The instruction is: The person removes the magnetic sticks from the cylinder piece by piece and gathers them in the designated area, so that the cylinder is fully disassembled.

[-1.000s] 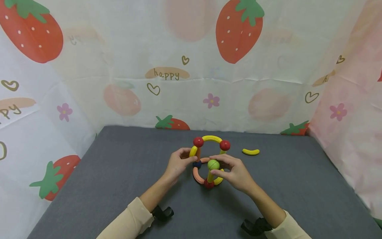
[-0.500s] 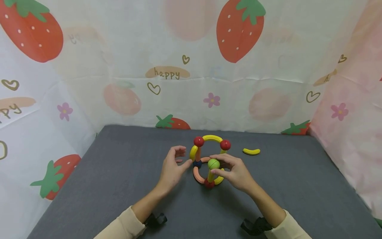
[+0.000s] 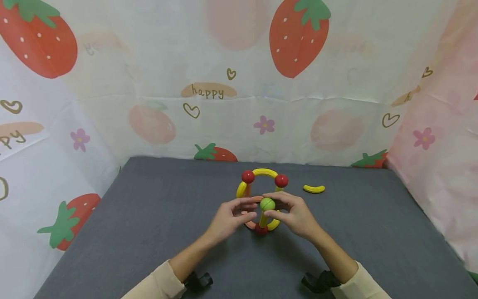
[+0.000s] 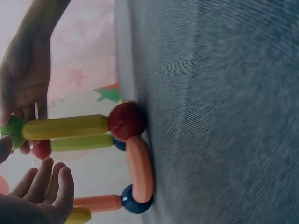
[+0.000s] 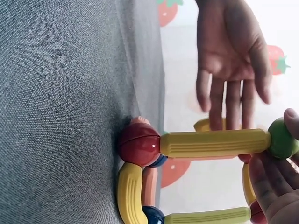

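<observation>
A frame of magnetic sticks and balls stands on the dark cloth. Its front yellow stick [image 5: 215, 143] rises from a red ball [image 3: 261, 229] to a green ball [image 3: 267, 204]. My right hand [image 3: 296, 216] pinches that green ball between thumb and fingers. Just left of it, my left hand [image 3: 232, 216] is held with fingers extended and nothing in them, overlapping the frame's left side in the head view. Behind, a yellow curved stick [image 3: 265, 172] bridges two upper red balls [image 3: 248, 176]. Another yellow curved stick [image 3: 240, 190] hangs off the left one. A navy ball [image 4: 135, 199] sits at the base.
One loose yellow curved stick [image 3: 314, 189] lies on the grey cloth [image 3: 157, 207] to the right, behind my right hand. A strawberry-printed curtain [image 3: 157, 74] closes off the back and sides. Each wrist carries a black strap [image 3: 321, 283].
My left hand has let go of the left yellow curved stick, drawn back, then moved right beside the green ball. My right hand keeps its pinch on the ball.
</observation>
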